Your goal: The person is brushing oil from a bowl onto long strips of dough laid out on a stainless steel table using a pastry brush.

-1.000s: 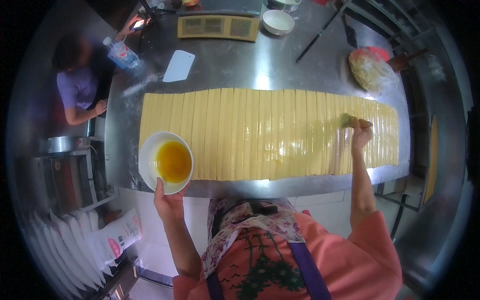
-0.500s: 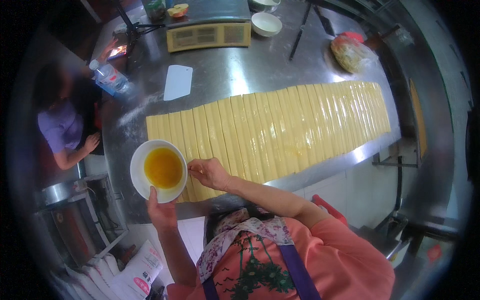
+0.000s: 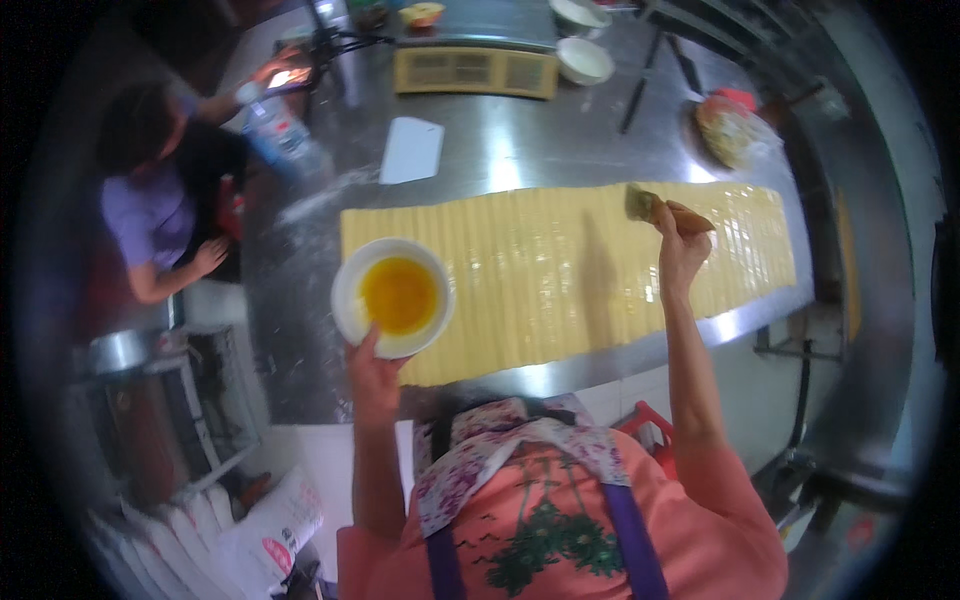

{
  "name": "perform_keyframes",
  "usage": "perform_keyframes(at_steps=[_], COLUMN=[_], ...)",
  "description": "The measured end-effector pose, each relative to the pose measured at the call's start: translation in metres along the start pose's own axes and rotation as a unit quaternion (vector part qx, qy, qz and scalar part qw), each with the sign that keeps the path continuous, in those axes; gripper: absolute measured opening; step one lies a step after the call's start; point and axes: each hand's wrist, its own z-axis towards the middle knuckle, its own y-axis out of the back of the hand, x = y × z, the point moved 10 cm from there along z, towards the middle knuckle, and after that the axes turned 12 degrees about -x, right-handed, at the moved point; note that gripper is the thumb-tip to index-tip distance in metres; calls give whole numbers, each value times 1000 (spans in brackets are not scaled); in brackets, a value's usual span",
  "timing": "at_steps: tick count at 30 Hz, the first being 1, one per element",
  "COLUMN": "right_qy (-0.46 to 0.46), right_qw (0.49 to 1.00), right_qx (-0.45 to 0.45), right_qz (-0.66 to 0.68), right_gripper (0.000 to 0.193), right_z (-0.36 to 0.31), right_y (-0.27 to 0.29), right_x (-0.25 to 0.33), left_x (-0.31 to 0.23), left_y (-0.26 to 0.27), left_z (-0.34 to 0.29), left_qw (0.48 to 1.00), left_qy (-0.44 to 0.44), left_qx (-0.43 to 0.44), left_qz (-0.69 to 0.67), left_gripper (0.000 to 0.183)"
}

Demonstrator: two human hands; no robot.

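Note:
My left hand grips the near rim of a white bowl, its thumb over the edge. Orange-yellow liquid fills the bottom of the bowl. The bowl is above the left end of a long sheet of dough strips laid side by side on the metal table. My right hand is closed around the wooden handle of a brush, over the far part of the strips, right of the middle. Whether the bristles touch the dough I cannot tell. The strips on the right look glossy.
Behind the dough lie a white scraper, a scale, a white bowl and a plastic-wrapped bundle. A water bottle stands at the far left. Another person in purple sits beside the table's left edge, holding a lit phone.
My right hand has moved from beside the bowl far to the right, and the brush now shows in it. The view has shifted; my left hand still holds the bowl.

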Motion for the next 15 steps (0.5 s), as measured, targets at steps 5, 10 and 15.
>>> perform_keyframes(at_steps=[5,10,15], right_qy=[-46,26,-13], right_qw=[955,901,907], right_qx=[274,432,419], right_qz=[108,18,40], right_gripper=[11,11,13], right_z=[-140,-196,-184], right_y=[-82,-124,-123], right_x=[113,103,68], left_x=[8,32,46], left_y=[-31,-50,-58], left_z=[-18,-28,-38], left_qw=[999,999,999], left_qy=[1,34,42], left_qx=[13,17,7], left_qz=[36,25,14], left_gripper=[46,49,48])
